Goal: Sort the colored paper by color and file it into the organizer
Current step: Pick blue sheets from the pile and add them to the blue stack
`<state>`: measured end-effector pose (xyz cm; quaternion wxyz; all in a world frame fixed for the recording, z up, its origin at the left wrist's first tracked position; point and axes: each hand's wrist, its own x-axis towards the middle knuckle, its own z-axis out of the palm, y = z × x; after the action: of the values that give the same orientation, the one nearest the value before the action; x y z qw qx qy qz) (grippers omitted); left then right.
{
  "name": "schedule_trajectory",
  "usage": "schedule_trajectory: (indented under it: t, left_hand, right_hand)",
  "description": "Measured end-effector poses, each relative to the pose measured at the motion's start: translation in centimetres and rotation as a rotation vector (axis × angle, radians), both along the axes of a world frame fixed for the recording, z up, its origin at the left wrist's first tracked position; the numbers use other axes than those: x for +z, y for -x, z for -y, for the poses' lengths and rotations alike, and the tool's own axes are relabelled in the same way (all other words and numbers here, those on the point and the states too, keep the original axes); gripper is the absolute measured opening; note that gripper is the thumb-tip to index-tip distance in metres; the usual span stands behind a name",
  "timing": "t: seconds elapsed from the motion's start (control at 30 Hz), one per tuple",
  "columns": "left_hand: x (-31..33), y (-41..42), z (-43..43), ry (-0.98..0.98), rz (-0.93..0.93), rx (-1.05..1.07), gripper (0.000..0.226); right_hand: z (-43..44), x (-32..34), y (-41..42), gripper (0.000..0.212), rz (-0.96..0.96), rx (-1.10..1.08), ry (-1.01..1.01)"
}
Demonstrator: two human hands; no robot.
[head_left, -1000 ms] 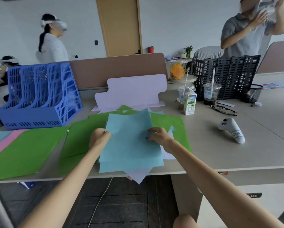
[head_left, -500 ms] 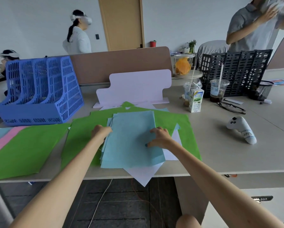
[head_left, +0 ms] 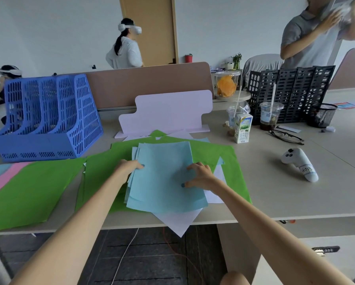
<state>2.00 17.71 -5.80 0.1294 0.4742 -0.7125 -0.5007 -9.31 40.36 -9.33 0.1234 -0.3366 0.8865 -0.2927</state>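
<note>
Right now, the light blue stack (head_left: 164, 175) is lying in the middle of the table (head_left: 295, 198), near its front edge, on top of a wide green sheet (head_left: 223, 159). Its long axis is running away from the person, leaning slightly to the right. The left hand (head_left: 129, 167) is pinching the stack's left edge, thumb on top and fingers tucked out of sight beneath. The right hand (head_left: 199, 175) is arching over the right side, bent fingertips and thumb pressing on the top sheet; whether any finger is hooking under the edge cannot be told.

The blue organizer (head_left: 49, 120) is standing well apart, behind and to the left of the stack, so the left hand is the nearer one. Filing will probably mean lifting the stack and carrying it leftward and back toward a slot.

The blue sheets are looking thin and matte, and they are fanning unevenly along the left and lower edges, so the squaring-up seems unfinished. A white sheet (head_left: 178, 221) is poking out underneath, its corner hanging past the table edge. Another green sheet (head_left: 28, 192) and a pink strip (head_left: 4, 177) are lying to the left.
</note>
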Motion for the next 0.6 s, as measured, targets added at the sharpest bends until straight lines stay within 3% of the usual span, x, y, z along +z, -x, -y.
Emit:
schedule_trajectory:
  t: [0.07,0.2,0.3,0.4,0.5,0.6]
  left_hand:
    - [-0.1,0.1,-0.2,0.031,-0.078,-0.005,0.055]
    - [-0.6,-0.3,-0.7,-0.104,-0.114,-0.107,0.051]
    - [-0.8,-0.7,-1.5,-0.005,-0.085,-0.124,0.049]
    - [-0.7,-1.3,-2.0,0.046,-0.223,-0.18,0.035]
    - [0.5,-2.0,-2.6,0.065,-0.363,-0.221,0.037]
    - [2.0,-2.3,-3.4,0.08,-0.472,-0.19,0.035]
  right_hand:
    - [-0.1,-0.1,0.0,0.074,-0.015,-0.003,0.0]
    - [0.1,-0.3,-0.1,0.075,-0.028,-0.023,0.015]
    - [0.3,-0.1,0.1,0.073,-0.006,-0.042,0.06]
    - [0.5,0.0,0.4,0.067,0.044,-0.101,0.145]
    - [0.3,0.3,0.6,0.069,0.222,-0.21,0.363]
    - [0.2,1.1,1.0,0.069,0.593,-0.324,0.64]
